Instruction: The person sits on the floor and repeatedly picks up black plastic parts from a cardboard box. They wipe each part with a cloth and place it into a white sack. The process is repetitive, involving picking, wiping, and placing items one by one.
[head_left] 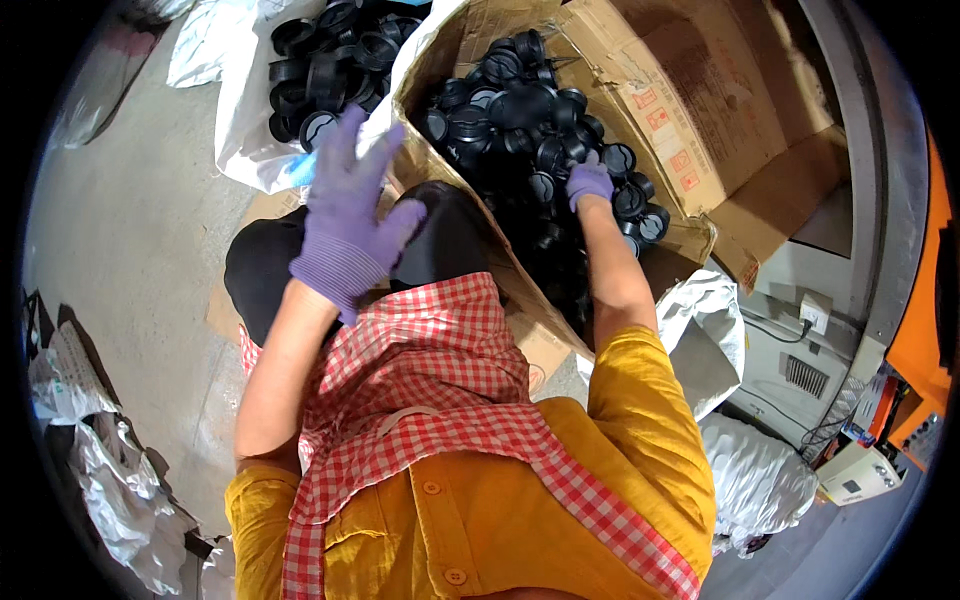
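My left hand (355,215), in a purple knit glove, is raised over my lap with its fingers spread and nothing in it. Just beyond its fingertips is a white sack (240,130) of round black plastic caps (325,80). My right hand (590,182), gloved alike, reaches into a large cardboard box (445,170) in front of me. Its fingers are bunched among the many black caps (520,105) piled there. Whatever they hold is hidden behind the hand. Several caps near it show pale faces, such as one cap (653,223) beside the box's right wall.
A tall box flap (690,110) stands up at the far right. Beside it are a grey machine cabinet (795,365) with a plug and cables, and an orange frame (915,340). White bags (755,475) lie at the right, with crumpled bags (120,500) on the left floor.
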